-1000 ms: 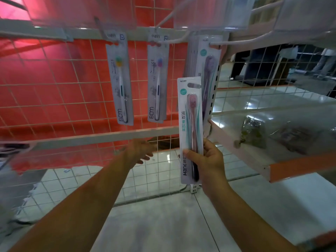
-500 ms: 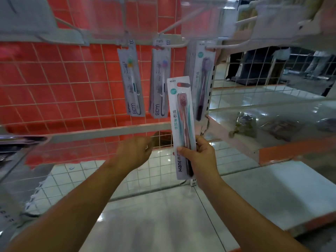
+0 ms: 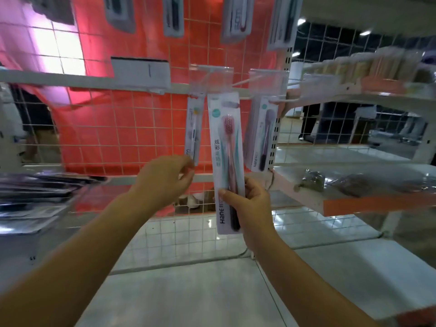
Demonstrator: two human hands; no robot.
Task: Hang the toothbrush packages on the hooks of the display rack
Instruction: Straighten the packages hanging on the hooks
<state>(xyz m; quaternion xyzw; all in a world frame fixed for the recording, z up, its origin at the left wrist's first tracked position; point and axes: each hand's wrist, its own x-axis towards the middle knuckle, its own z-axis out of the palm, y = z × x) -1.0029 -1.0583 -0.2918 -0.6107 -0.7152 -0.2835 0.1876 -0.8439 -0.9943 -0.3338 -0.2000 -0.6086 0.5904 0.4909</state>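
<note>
- Two bare hands work in front of a white wire-grid display rack (image 3: 146, 138) backed by a red panel.
- The right hand (image 3: 250, 204) pinches the lower part of a pink toothbrush package (image 3: 225, 161), thumb on its front face and fingers curled behind it.
- That package stands upright, its top edge up at the white crossbar (image 3: 70, 79), just beneath a clear plastic label holder (image 3: 211, 77); whether its hole is on a hook cannot be told.
- The left hand (image 3: 165, 180) is just beside it, its fingertips (image 3: 188, 169) curled and touching the bottom edge of a hanging yellow-bristled toothbrush package (image 3: 193, 128).
- The hands are close together but apart, with the pink package between them.
- A purple toothbrush package (image 3: 262, 138) hangs to the right, next to the slotted upright (image 3: 276, 138).
- More packages, blurred, hang on the row above (image 3: 236, 17).
- At the left edge lies a blurred stack of flat packages (image 3: 35, 197).
- To the right, an orange-edged shelf (image 3: 377, 201) carries some dark wrapped items, too blurred to name.
</note>
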